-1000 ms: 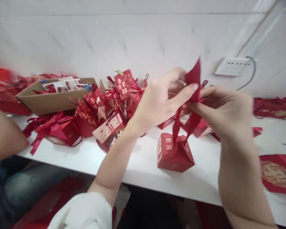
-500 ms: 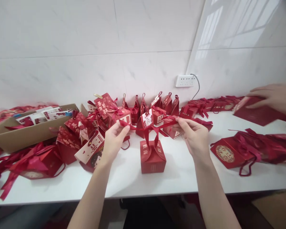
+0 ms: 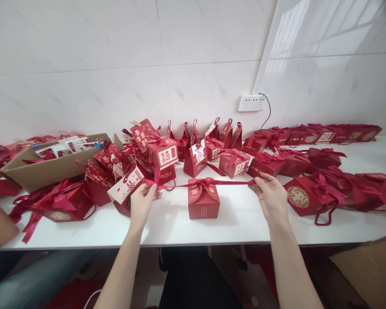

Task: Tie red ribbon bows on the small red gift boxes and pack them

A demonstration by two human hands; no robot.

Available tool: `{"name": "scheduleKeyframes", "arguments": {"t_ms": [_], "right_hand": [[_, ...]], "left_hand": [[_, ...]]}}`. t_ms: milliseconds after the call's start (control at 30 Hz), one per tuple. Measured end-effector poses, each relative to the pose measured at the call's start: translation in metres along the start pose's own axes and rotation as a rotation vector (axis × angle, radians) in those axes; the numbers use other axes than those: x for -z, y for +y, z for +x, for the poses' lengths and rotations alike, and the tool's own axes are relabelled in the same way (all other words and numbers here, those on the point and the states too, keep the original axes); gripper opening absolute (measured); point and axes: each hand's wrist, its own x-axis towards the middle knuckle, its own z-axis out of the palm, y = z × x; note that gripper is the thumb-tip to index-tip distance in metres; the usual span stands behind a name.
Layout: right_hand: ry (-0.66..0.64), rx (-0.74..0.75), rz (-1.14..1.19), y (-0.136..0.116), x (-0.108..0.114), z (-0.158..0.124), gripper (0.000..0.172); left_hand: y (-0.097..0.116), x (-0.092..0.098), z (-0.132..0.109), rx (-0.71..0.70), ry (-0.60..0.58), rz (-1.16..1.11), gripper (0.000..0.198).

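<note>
A small red gift box (image 3: 203,205) with pale lettering stands upright near the front of the white table. Across its top runs a dark red ribbon (image 3: 233,183), crossed at the middle and pulled out straight to both sides. My left hand (image 3: 144,198) pinches one end of it, left of the box. The other end is between the fingertips of my right hand (image 3: 270,193), out to the right. Neither hand touches the box itself. Just behind it sits a triangular red box (image 3: 193,163) with a white printed top.
A cardboard carton (image 3: 38,171) with printed cards stands at left, amid piled red boxes. More ribboned boxes (image 3: 302,198) line the right side, others the wall. A wall socket (image 3: 252,103) has a cable. Someone's arm (image 3: 0,227) reaches in at the left edge.
My hands have moved apart and lower, drawing the ribbon from raised loops down tight onto the box top. Another person's hand with a red item has left the right side.
</note>
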Motion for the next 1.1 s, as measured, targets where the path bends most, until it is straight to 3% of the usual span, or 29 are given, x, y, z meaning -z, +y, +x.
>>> {"name": "scheduleKeyframes", "arguments": {"t_ms": [100, 300, 433, 500, 567, 633, 667, 733, 800, 900, 1100], "right_hand": [[0.014, -0.009, -0.023, -0.001, 0.012, 0.001, 0.039], [0.040, 0.007, -0.095, 0.000, 0.030, 0.006, 0.042], [-0.001, 0.023, -0.325, 0.003, 0.049, 0.011, 0.047], [-0.002, 0.114, -0.607, 0.002, 0.051, 0.010, 0.046], [-0.016, 0.294, -0.876, 0.001, 0.041, 0.005, 0.041], [-0.135, 0.439, -0.982, 0.001, 0.020, -0.002, 0.036], [-0.251, 0.443, -0.977, 0.002, 0.007, -0.005, 0.035], [-0.498, 0.318, -0.986, 0.007, -0.018, -0.011, 0.036], [-0.678, 0.141, -1.026, 0.013, -0.036, -0.014, 0.040], [-0.791, -0.088, -0.960, 0.019, -0.045, -0.015, 0.045], [-0.867, -0.413, -0.527, 0.029, -0.042, -0.021, 0.045]], "left_hand": [[-0.002, 0.010, -0.003, -0.024, 0.030, 0.063, 0.026], [-0.010, 0.027, -0.008, -0.105, 0.051, 0.416, 0.019], [-0.012, 0.032, -0.015, -0.119, -0.006, 0.750, 0.018], [-0.007, 0.027, -0.022, -0.258, 0.041, 0.922, 0.024], [0.002, 0.015, -0.027, -0.484, 0.085, 0.962, 0.032], [0.012, -0.001, -0.029, -0.581, -0.056, 0.869, 0.031], [0.015, -0.010, -0.027, -0.523, -0.195, 0.804, 0.030], [0.017, -0.025, -0.022, -0.275, -0.453, 0.681, 0.033], [0.012, -0.036, -0.015, -0.037, -0.594, 0.559, 0.036], [0.001, -0.043, -0.009, 0.099, -0.639, 0.408, 0.034], [-0.011, -0.040, -0.010, 0.211, -0.694, 0.253, 0.042]]}}
